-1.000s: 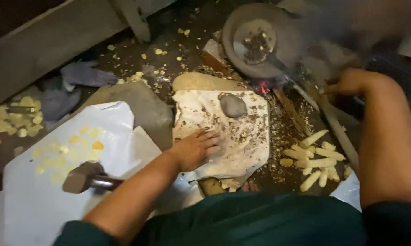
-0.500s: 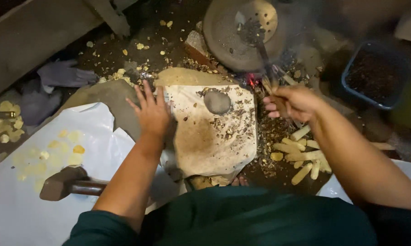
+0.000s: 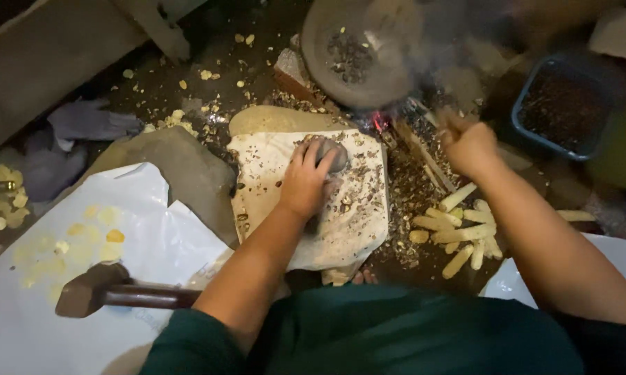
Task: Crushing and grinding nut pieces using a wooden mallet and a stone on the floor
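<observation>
My left hand (image 3: 305,182) lies on a flat pale stone slab (image 3: 354,222) strewn with dark crumbs, and its fingers curl around a small grey stone (image 3: 335,157) near the slab's top. My right hand (image 3: 468,146) is closed by the glowing embers (image 3: 379,122) under a round metal pan (image 3: 354,52) with dark bits in it; whether it grips a stick there is blurred. Pale yellow cut sticks (image 3: 462,232) lie in a heap just below my right wrist.
A hammer (image 3: 112,292) rests on a white plastic sheet (image 3: 84,278) with yellow flakes at the lower left. A blue tub (image 3: 559,104) of dark material stands at the upper right. A wooden beam (image 3: 70,62) runs across the upper left. Smoke rises over the pan.
My left hand slid right across the slab and onto the grey stone. My right hand moved up to the embers. The utensil that lay in the pan is gone from it.
</observation>
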